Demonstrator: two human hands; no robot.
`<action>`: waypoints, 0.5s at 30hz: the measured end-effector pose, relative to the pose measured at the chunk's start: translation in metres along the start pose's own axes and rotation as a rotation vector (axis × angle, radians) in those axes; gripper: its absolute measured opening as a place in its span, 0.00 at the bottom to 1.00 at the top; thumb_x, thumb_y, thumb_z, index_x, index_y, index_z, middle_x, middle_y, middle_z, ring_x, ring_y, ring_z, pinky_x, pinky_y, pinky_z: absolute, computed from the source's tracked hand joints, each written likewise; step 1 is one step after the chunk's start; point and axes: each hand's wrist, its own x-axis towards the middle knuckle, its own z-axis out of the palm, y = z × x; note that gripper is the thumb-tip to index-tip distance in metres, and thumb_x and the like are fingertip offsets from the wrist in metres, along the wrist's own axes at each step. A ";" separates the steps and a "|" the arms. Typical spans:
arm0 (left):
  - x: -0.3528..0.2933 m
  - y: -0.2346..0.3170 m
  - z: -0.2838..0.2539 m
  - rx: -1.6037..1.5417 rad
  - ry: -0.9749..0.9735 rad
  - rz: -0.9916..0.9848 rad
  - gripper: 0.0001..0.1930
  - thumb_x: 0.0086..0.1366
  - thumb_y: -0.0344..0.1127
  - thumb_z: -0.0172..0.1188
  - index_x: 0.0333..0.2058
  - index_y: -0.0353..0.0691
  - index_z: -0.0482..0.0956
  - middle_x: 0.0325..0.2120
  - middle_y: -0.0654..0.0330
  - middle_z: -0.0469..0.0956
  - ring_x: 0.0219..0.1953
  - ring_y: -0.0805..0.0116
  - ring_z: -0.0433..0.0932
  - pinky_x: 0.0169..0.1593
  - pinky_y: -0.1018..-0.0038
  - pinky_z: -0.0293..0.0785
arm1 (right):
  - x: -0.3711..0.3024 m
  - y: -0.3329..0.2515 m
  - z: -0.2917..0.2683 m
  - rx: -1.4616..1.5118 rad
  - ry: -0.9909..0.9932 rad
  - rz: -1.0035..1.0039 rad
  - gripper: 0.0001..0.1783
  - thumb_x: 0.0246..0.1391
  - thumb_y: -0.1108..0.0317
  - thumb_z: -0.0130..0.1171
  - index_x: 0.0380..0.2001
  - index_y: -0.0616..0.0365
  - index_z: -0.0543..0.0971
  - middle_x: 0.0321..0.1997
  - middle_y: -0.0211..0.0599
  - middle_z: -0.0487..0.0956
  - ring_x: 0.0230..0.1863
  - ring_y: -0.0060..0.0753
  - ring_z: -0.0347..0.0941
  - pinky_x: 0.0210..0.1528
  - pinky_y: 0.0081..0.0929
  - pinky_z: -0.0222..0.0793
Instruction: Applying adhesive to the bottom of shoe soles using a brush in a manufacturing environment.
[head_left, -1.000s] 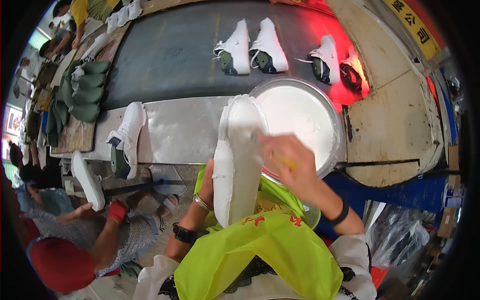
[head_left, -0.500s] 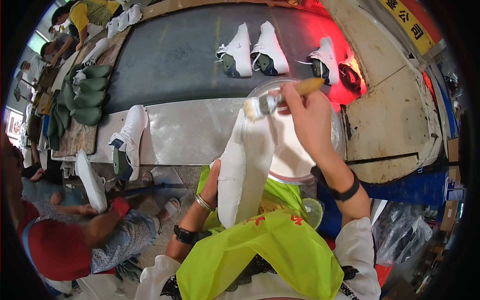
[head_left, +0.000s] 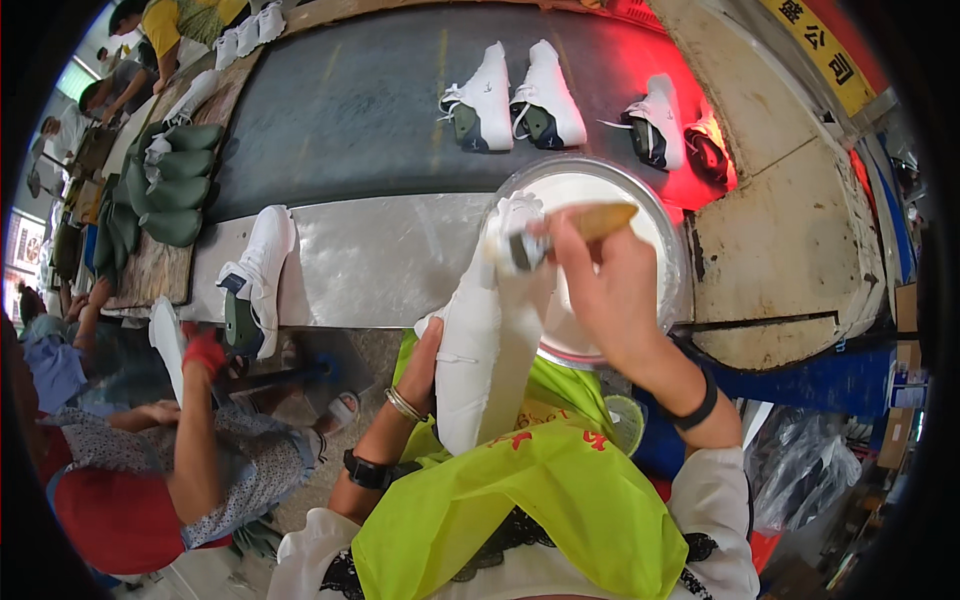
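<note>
A white shoe (head_left: 468, 350) is tilted in front of me with its sole side turned to the right. My left hand (head_left: 424, 368) grips it from the left side, fingers hidden behind it. In my right hand (head_left: 615, 285) is a paintbrush (head_left: 598, 220) with a yellowish wooden handle, slightly blurred. Its bristle end touches the far end of the shoe's sole. Behind the brush stands a round metal basin (head_left: 668, 225) holding white liquid. A white shoe with a green shoe last inside (head_left: 262, 270) rests on the metal ledge (head_left: 350, 262) to the left.
White shoes (head_left: 545, 95) stand on the dark conveyor belt (head_left: 340, 110), which runs into a red-lit opening at the right. Green shoe lasts (head_left: 178, 185) are piled on a wooden board. A co-worker in a red cap (head_left: 120, 510) handles another shoe at the left.
My right hand has moved the brush slightly down and right along the shoe's far end. Shoes on the belt have shifted slightly right. The co-worker's red-covered hand has moved up to their shoe.
</note>
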 end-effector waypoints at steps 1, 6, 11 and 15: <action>-0.001 0.001 -0.001 0.045 -0.006 0.001 0.30 0.72 0.56 0.31 0.60 0.41 0.62 0.50 0.59 0.74 0.49 0.68 0.75 0.53 0.70 0.71 | -0.008 -0.003 -0.001 0.028 -0.054 -0.002 0.12 0.58 0.66 0.53 0.30 0.67 0.77 0.21 0.38 0.78 0.19 0.20 0.71 0.24 0.22 0.65; -0.003 -0.001 -0.002 0.066 -0.008 0.005 0.29 0.72 0.54 0.30 0.61 0.41 0.61 0.52 0.59 0.73 0.50 0.68 0.74 0.54 0.70 0.70 | 0.008 -0.004 -0.020 -0.102 -0.269 0.058 0.12 0.58 0.66 0.52 0.31 0.67 0.77 0.21 0.36 0.77 0.19 0.17 0.68 0.23 0.21 0.63; -0.003 0.003 0.004 0.083 0.009 -0.006 0.28 0.72 0.54 0.30 0.61 0.41 0.61 0.52 0.59 0.72 0.50 0.68 0.75 0.53 0.71 0.71 | 0.034 -0.003 -0.012 0.079 -0.155 -0.007 0.13 0.58 0.65 0.54 0.31 0.68 0.76 0.20 0.36 0.76 0.22 0.17 0.69 0.24 0.22 0.64; -0.003 0.003 0.001 0.096 -0.014 0.059 0.28 0.73 0.52 0.30 0.60 0.40 0.62 0.52 0.58 0.73 0.50 0.68 0.75 0.53 0.70 0.71 | 0.007 -0.010 -0.010 -0.043 -0.264 0.003 0.13 0.56 0.65 0.56 0.30 0.69 0.76 0.18 0.42 0.76 0.19 0.30 0.73 0.25 0.29 0.67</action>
